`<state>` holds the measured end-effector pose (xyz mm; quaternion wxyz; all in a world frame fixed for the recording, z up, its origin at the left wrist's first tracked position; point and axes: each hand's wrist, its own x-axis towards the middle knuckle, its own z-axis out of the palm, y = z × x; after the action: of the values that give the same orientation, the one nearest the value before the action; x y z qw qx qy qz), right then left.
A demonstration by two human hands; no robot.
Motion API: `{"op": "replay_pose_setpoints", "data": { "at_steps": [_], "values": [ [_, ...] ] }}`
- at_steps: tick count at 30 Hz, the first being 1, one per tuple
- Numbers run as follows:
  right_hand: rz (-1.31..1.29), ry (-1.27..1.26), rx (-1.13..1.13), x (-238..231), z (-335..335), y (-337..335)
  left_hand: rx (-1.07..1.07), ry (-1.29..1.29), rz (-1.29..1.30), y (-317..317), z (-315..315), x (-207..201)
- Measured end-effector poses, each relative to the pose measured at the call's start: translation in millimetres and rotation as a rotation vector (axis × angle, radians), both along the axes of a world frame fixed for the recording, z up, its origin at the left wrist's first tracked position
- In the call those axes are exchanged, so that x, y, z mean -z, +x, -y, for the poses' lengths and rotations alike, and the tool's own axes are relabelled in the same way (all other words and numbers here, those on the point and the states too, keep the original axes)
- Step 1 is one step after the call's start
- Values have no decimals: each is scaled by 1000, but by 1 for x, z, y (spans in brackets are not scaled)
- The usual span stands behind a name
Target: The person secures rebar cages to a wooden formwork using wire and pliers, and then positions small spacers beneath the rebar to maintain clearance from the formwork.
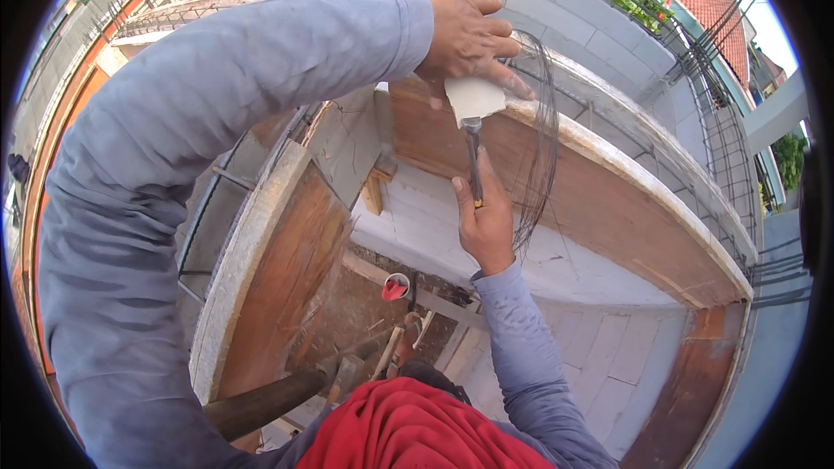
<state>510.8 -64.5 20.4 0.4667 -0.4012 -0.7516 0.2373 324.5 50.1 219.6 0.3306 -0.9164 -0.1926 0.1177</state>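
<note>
My right hand grips the dark handle of a putty knife, with its blade pointing up and away from me. The blade looks whitish; whether that is a coating or glare, I cannot tell. Over the top of the blade reaches my left hand, back upward, fingers apart and pointing right, above the edge of a wooden formwork board. Its lower fingers lie close to the blade and board edge; contact cannot be made out. Just right of both hands, a bundle of thin dark wire hangs over the board.
Another formwork board stands at left, beside steel rebar. A pale block wall and a rebar cage rise behind. Far below are a small bucket with something red inside, and a wooden pole.
</note>
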Motion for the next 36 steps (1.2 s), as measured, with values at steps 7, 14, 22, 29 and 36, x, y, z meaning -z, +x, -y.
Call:
{"op": "replay_pose_setpoints", "data": {
  "at_steps": [7, 14, 22, 29, 36],
  "values": [
    [-170, 93, 38, 45, -36, -37, -90, -216, -21, 1, -3, -3],
    [-495, -360, -107, 52, 11, -50, 36, -162, 37, -8, -16, 14],
    [-11, -428, -117, -39, 39, -9, 121, -61, 22, -7, -6, 8],
    [107, -174, 40, -36, 28, 1, 176, -25, 50, -8, -9, 8],
    [142, -221, 44, -41, 33, -3, 87, -49, 16, -6, -7, 7]
  ]
}}
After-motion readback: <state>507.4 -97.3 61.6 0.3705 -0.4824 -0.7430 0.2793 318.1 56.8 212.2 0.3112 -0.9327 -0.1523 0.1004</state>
